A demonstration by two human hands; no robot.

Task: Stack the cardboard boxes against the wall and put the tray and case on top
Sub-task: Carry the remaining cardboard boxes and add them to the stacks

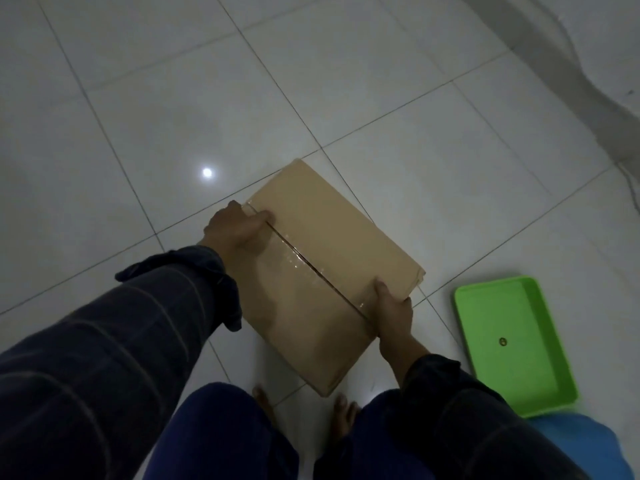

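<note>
Left hand: dark sleeve, arm extended, fingers curled over cardboard box far-left end. Right hand: clasping box's near-right end, thumb on top.

Nothing here can be read. The cardboard box shows a plain brown top with clear tape along its seam and no print, label or number on the faces turned this way. The green tray on the floor has one small dark round mark on its bottom, too small and blurred to tell whether it is a logo, a stamp or a sign. The light is dim, and neither thing shows any lettering.
</note>
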